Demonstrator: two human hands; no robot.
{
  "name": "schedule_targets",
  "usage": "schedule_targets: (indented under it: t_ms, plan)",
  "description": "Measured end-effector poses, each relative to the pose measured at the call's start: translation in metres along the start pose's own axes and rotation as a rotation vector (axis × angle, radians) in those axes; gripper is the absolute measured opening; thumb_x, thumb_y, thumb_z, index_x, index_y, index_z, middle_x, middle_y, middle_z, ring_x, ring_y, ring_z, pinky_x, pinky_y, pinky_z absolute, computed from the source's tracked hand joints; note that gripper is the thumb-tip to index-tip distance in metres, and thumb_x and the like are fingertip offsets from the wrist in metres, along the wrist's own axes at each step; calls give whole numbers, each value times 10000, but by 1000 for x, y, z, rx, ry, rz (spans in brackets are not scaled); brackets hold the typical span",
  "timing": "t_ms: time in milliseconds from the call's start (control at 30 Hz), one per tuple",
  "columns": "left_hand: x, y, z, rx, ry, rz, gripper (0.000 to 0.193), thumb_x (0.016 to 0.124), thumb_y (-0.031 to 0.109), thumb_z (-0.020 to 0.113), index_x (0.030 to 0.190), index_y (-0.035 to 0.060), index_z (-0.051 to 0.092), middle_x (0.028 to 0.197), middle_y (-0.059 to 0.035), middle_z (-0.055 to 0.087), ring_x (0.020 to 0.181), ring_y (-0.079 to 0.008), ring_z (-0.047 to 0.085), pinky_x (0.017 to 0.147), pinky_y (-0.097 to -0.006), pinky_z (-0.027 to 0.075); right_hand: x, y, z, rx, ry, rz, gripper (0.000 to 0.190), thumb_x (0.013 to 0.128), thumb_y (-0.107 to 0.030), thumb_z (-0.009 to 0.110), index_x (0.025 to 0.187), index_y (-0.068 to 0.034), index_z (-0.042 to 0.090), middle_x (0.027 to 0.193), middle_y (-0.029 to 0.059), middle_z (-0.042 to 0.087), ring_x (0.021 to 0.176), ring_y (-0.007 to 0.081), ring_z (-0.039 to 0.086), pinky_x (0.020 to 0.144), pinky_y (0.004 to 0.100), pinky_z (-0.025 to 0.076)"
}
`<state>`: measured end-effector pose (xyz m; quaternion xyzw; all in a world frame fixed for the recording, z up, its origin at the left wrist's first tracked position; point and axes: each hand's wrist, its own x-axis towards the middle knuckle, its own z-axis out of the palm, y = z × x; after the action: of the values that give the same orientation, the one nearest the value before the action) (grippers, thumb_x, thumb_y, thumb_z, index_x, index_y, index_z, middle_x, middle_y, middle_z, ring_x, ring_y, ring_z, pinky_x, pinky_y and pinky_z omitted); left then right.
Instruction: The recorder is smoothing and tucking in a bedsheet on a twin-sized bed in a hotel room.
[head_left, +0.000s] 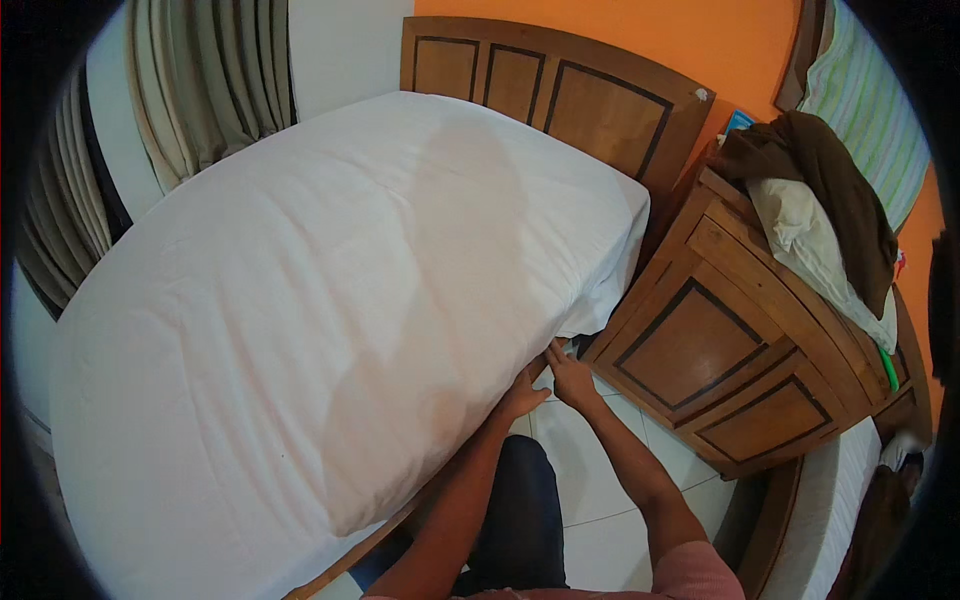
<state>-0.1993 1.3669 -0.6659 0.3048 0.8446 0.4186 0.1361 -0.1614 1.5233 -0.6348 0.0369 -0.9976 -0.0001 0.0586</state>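
Note:
A white fitted-looking sheet (300, 300) covers the mattress of a wooden bed. My left hand (524, 395) is at the mattress's near side edge, thumb apart, its fingertips partly hidden against the sheet and bed frame. Just to its right, my right hand (571, 381) reaches the same edge with fingers extended up to the sheet's lower border. Whether either hand pinches the cloth cannot be made out. Beyond my right hand, the sheet's corner hangs loose in folds near the headboard (607, 105). Wrinkles run across the top of the sheet.
A wooden cabinet (705, 352) stands close on the right, with a brown cloth (832, 195) and a white pillow (802, 225) on it. White floor tiles (592, 480) show between. Curtains (217, 82) hang at the left. Another mattress (817, 517) lies at lower right.

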Motion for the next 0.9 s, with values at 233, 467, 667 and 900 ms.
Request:
schedule_targets:
  t_ms: [233,467,667,900]
  plan:
    - [-8,13,-13,-64,-4,-49,984,732,344,750,1465,-67,239,1523,-284,246,1439,-361,216,1185,-408,188,12,17,-7,110,-8,29,759,681,54,567,1413,-58,402,1466,153,417,1022,384,613,814,461,537]
    - [-17,14,-2,193,91,-27,974,758,347,740,1455,-89,216,1485,-324,286,1407,-418,264,1174,-460,208,18,17,0,127,110,65,685,682,75,544,1350,-52,455,1423,150,453,1068,377,594,850,466,528]
    - [-14,3,7,116,117,-5,927,770,318,711,1428,-123,228,1446,-349,329,1374,-442,311,1162,-470,234,27,19,-15,167,-2,130,577,692,65,517,1255,-59,557,1355,123,533,968,363,644,780,480,536]
    - [-18,10,5,104,153,-36,917,748,319,728,1422,-104,272,1461,-326,326,1379,-433,303,1163,-466,224,47,33,-32,-61,-270,34,478,671,11,617,1145,-44,633,1260,126,593,911,342,671,751,456,555]
